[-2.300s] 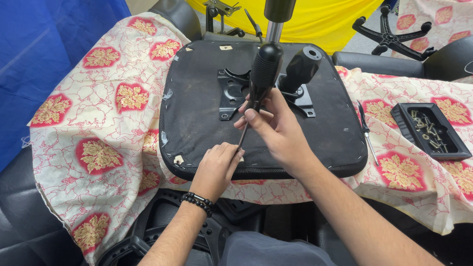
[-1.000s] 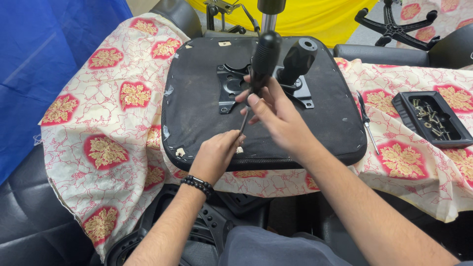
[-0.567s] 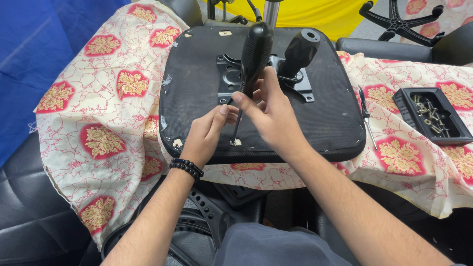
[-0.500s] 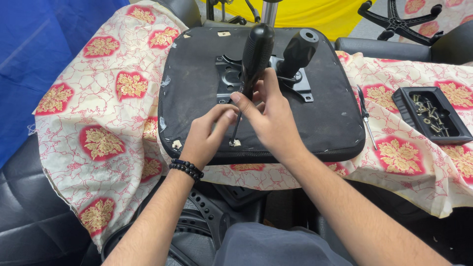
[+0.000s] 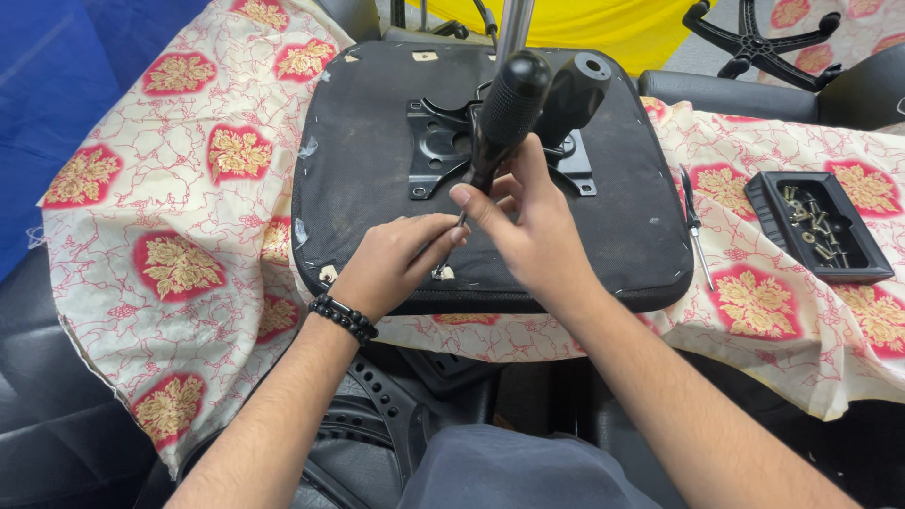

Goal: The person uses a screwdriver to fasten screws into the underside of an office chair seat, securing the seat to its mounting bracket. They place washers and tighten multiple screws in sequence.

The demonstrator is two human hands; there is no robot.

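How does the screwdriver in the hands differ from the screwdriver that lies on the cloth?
The held screwdriver has a thick black handle; the lying screwdriver is much thinner. The held one stands tilted over the black seat base, gripped by the right hand, its shaft steadied by the left hand; the other lies flat and untouched on the patterned cloth. Both have dark handles.

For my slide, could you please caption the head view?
Both hands, left and right, steady a screwdriver on an upturned chair seat.
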